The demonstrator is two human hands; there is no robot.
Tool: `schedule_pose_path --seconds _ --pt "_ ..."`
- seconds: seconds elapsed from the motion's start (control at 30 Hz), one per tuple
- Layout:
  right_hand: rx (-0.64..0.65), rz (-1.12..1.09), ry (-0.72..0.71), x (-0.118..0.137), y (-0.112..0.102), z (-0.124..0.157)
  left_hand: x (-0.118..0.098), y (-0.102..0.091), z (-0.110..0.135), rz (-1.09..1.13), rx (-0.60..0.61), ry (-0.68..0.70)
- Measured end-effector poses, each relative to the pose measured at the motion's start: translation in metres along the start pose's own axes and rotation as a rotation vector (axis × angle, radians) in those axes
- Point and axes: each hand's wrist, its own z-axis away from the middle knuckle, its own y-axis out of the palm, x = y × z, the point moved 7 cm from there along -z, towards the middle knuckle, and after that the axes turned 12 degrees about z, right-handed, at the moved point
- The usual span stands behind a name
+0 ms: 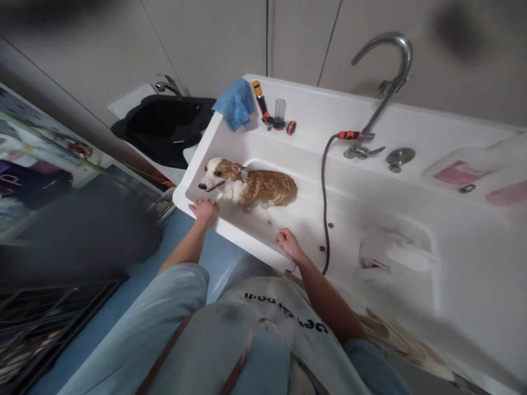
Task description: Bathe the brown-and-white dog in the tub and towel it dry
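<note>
A wet brown-and-white dog [267, 186] is in the left end of a white tub [242, 238], its head turned to the left. My left hand [205, 211] lies on the tub's near left rim, fingers spread and holding nothing, just below the dog's muzzle. Over the tub's near edge, my right hand [290, 244] is closed around a thin pale stick-like thing [272, 219]. Its far end points toward the dog's underside; what exactly it is I cannot make out.
A blue cloth [236, 104] hangs over the tub's far left corner, beside an orange-and-black spray nozzle [269, 118]. A brown hose [324, 200] runs down from the tall faucet [381, 104]. Bottles with pink liquid [459, 174] stand at right. A black basin [164, 126] is at left.
</note>
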Motion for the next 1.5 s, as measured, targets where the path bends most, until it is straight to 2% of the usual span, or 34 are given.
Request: schedule_pose_path --seconds 0.1,0.23,0.4,0.53,0.67,0.73,0.9,0.97,1.1,1.2,1.5 --pt "0.083 -0.006 -0.008 0.005 0.008 -0.001 0.016 -0.005 0.018 0.015 -0.134 -0.065" --pt "0.176 0.032 -0.063 0.013 0.016 0.0 0.018 0.0 0.022 0.033 -0.184 -0.044" --pt "0.228 0.102 0.036 0.004 0.015 0.003 0.018 -0.003 0.018 0.049 -0.214 -0.047" --pt "0.204 0.035 -0.022 0.007 0.017 -0.004 0.019 -0.003 0.014 0.039 -0.192 -0.045" --pt "-0.017 0.014 0.006 0.005 0.007 -0.018 0.026 -0.004 0.005 0.048 -0.233 -0.103" --pt "-0.073 -0.017 -0.002 0.004 0.002 -0.02 0.032 -0.005 -0.001 0.065 -0.247 -0.18" --pt "-0.057 -0.001 0.033 -0.003 0.0 -0.014 0.049 -0.01 -0.024 0.154 -0.222 -0.427" --pt "-0.037 0.0 0.018 -0.002 0.001 -0.012 0.054 -0.014 -0.033 0.192 -0.23 -0.483" --pt "-0.056 -0.018 0.004 0.002 0.0 -0.012 0.06 -0.019 -0.044 0.211 -0.241 -0.513" --pt "-0.023 -0.011 0.022 0.0 0.002 -0.014 0.06 -0.019 -0.044 0.195 -0.229 -0.55" --pt "-0.017 0.026 0.081 -0.016 0.001 -0.02 0.059 -0.019 -0.048 0.165 -0.226 -0.535"
